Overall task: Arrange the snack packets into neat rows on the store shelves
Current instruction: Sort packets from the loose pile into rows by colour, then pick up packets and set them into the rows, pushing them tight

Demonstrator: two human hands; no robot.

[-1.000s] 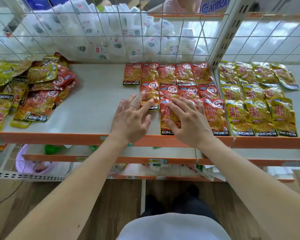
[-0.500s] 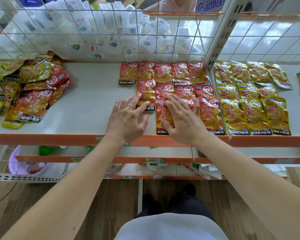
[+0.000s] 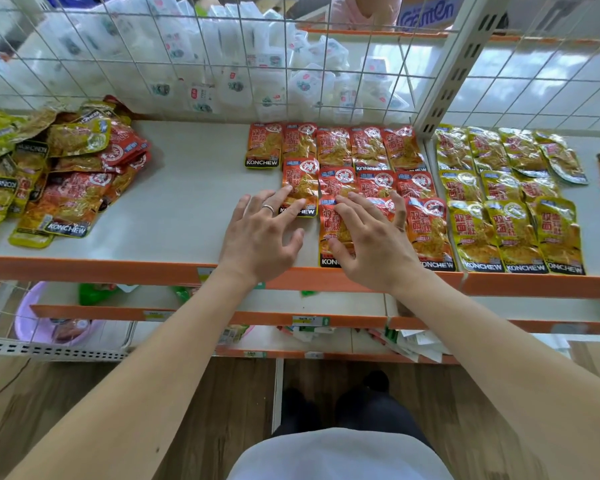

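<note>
Red KONCHEW snack packets [image 3: 368,150] lie in overlapping rows on the white shelf [image 3: 187,188]. My left hand [image 3: 260,237] lies flat with spread fingers, its fingertips touching the leftmost red packet of the middle row [image 3: 300,183]. My right hand [image 3: 371,237] presses flat on the front-row red packet [image 3: 333,233] by the orange shelf edge. To the right, yellow packets [image 3: 506,202] lie in tidy rows. A loose heap of red and yellow packets [image 3: 63,174] sits at the shelf's left end.
A wire grid [image 3: 222,64] backs the shelf, with white packets behind it. A slotted metal upright [image 3: 454,64] divides the two shelf bays. Lower orange-edged shelves [image 3: 291,320] hold mixed goods, and a purple basin [image 3: 49,323] sits low left. A person stands beyond the grid.
Both hands stay flat on the same red packets; the fingers have shifted only slightly. The view has drifted a little.
</note>
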